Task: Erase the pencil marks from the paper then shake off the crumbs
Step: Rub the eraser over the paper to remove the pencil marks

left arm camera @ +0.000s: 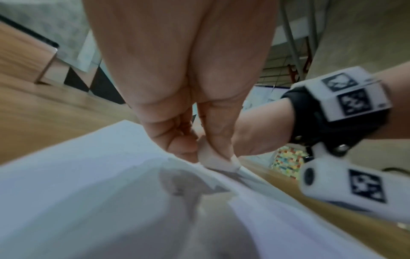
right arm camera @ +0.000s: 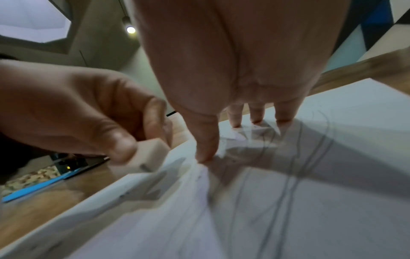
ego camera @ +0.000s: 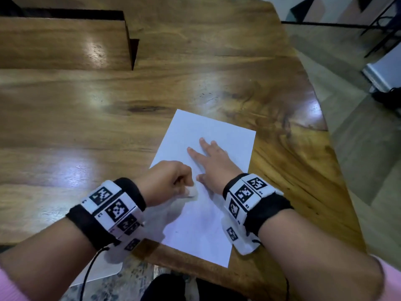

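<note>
Glossy wooden tabletop (ego camera: 91, 118), raised wooden step (ego camera: 63, 42) at far left, floor and dark metal legs (ego camera: 377, 29) beyond right edge. White paper (ego camera: 201, 218) flat near front edge, skewed, far corner pointing away. Faint pencil marks (right arm camera: 295, 175) on sheet, long curved lines, clear in right wrist view only. Left hand (ego camera: 167, 181) curled over left part of sheet, grip narrow, thumb and fingers pinching white eraser (ego camera: 192, 192); eraser tip touching or just above paper, cannot tell which. Grey smudge on eraser's lower edge. Right hand (ego camera: 213, 161) flat on paper just right of eraser, grip wide, fingers (right arm camera: 281, 112) straight and spread, thumb tip pressing sheet. Hands near each other, not touching. Black wrist bands with white marker blocks (ego camera: 245, 192) on both wrists. Pink sleeve (ego camera: 388, 276) at lower right corner. Crumbs too small to make out.
</note>
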{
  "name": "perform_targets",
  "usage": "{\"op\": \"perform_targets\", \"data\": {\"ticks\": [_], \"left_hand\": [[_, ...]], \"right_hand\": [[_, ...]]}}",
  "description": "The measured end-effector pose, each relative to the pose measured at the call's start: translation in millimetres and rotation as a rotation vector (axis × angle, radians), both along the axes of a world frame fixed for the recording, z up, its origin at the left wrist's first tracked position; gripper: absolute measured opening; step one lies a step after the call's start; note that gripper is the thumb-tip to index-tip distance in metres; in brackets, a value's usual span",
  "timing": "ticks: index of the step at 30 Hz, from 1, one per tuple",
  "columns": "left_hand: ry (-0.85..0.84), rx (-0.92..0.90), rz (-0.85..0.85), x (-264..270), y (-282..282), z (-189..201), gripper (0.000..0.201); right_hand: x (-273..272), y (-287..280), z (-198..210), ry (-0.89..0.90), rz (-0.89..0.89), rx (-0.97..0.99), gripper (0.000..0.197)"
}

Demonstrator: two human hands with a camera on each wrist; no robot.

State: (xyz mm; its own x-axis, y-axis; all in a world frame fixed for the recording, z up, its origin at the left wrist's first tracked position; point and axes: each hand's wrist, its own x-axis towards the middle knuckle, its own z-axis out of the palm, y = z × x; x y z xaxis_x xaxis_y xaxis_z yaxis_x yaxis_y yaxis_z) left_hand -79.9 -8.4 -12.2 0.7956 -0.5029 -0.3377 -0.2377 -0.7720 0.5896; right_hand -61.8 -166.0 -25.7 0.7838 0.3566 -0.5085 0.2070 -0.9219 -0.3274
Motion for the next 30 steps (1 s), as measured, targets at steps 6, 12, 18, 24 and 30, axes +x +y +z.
{"op": "perform_targets", "data": {"ticks": [6, 12, 18, 24, 30], "left_hand": [[0.113, -0.074, 0.127, -18, 23, -9, 0.015], [0.104, -0.060, 0.165, -31, 41, -13, 0.027], [0.148, -0.061, 0.192, -25, 38, -4, 0.030], [-0.052, -0.091, 0.260, 50, -14, 8, 0.008], [-0.057, -0.060, 0.350, 85, -46, -4, 0.011]], "right_hand": [[-23, 4, -4, 0.019, 0.017, 0.135, 0.074], [-20, -42, 4, -0.053, -0.197, 0.180, 0.098], [-19, -59, -1, -0.038, -0.155, 0.075, 0.113], [-14, -52, -4, -0.064, -0.130, 0.032, 0.121], [-12, -36, -3, -0.050, -0.150, -0.062, 0.123]]}}
